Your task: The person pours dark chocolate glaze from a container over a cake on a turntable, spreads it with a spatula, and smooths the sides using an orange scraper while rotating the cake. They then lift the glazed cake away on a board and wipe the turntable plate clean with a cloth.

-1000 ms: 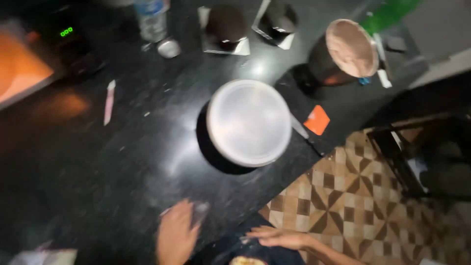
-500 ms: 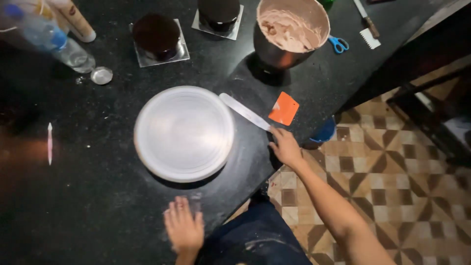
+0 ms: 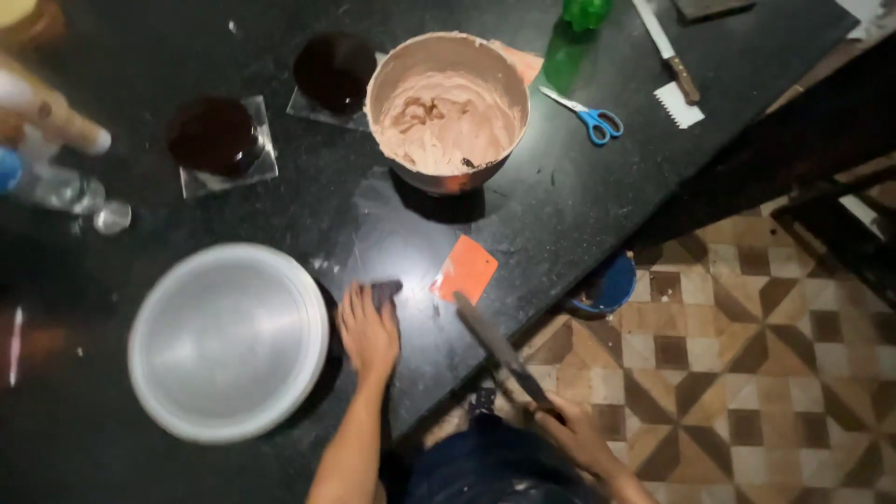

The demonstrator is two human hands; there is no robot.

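The right hand (image 3: 571,431) clenched the handle of a long palette knife (image 3: 497,347), its blade pointing toward eleven o'clock over the counter edge. The left hand (image 3: 368,329) pressed flat, fingers released, on a dark cloth (image 3: 385,291) at nine o'clock from the blade.

Black speckled counter (image 3: 280,467). Silver-grey round turntable (image 3: 228,341). Orange scraper card (image 3: 465,270). Pale pinkish-brown cream in bowl (image 3: 446,112). Blue-handled scissors (image 3: 583,114). 2 dark brown cakes (image 3: 215,135) on clear squares. Brown-and-cream geometric star-pattern floor tiles (image 3: 747,392). Green bottle (image 3: 585,11).
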